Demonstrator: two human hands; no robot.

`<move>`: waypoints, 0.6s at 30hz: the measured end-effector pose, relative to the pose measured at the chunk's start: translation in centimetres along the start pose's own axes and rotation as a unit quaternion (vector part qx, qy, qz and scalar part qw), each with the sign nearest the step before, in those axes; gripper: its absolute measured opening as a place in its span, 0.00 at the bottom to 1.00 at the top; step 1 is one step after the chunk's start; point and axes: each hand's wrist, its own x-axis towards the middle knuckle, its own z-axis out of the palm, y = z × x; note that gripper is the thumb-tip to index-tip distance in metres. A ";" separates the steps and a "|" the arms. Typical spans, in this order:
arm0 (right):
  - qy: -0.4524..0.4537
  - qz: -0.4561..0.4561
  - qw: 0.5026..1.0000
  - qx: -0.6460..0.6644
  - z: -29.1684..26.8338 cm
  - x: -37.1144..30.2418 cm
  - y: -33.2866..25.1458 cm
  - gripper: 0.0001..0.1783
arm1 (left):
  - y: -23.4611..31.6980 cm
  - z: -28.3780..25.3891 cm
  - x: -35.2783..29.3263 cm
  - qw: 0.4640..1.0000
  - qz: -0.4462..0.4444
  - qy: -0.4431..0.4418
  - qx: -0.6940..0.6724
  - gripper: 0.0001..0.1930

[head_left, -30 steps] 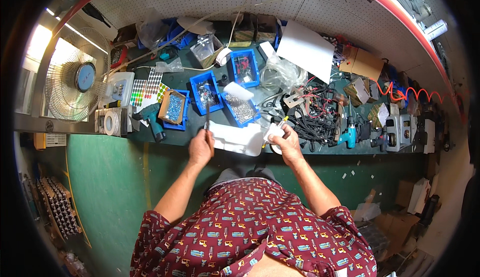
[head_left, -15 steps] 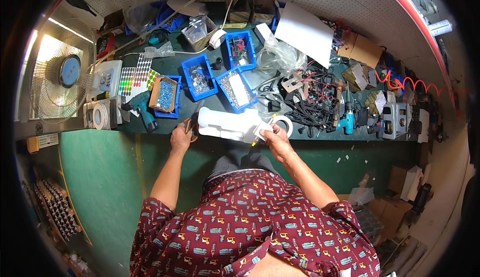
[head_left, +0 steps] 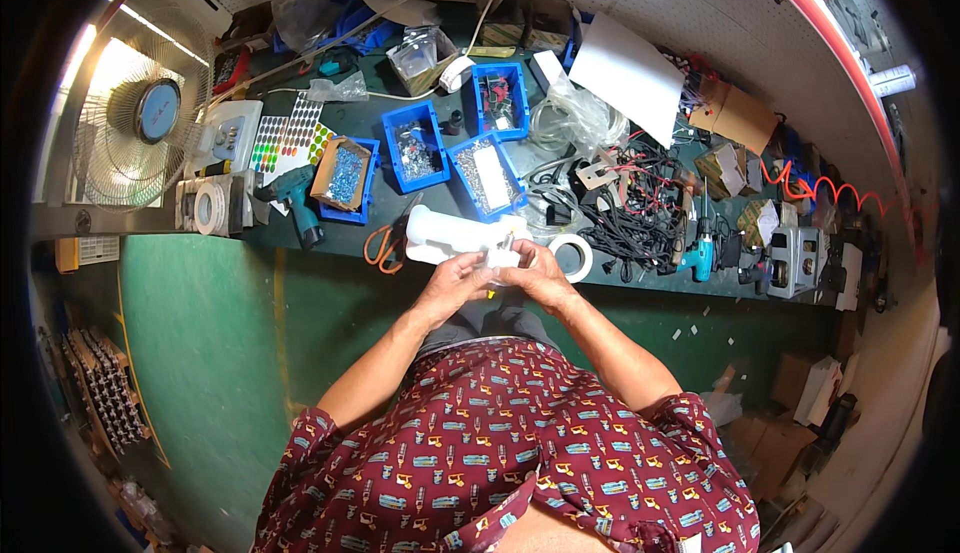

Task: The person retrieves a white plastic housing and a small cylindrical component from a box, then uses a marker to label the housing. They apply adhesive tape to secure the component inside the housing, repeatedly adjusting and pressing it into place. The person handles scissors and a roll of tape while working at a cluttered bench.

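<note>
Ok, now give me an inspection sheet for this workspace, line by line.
Surface: green bench, crowded, some bare patches.
Job's things: white container at the front edge; orange-handled scissors to its left, tape roll to its right.
Clutter: blue bins of small parts, two drills, clear plastic bags.
Hands: left hand and right hand together at the container's right end; grip detail too small to tell.
Cables: dark tangle with some red wires; coiled orange hose at right.
Surroundings: fan at left; white scraps on the floor.
</note>
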 end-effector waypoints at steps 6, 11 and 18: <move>-0.040 -0.029 0.999 0.013 0.7 0.5 0.4 0.23 | -1.7 -0.8 -0.3 0.999 0.027 0.018 -0.038 0.26; -0.009 -0.020 0.989 0.146 2.8 0.6 1.1 0.22 | -1.8 0.4 -1.4 0.989 0.080 0.063 -0.104 0.29; -0.038 0.057 0.976 0.208 3.7 0.0 1.0 0.23 | -2.1 -0.5 -2.5 0.984 0.104 0.085 -0.114 0.29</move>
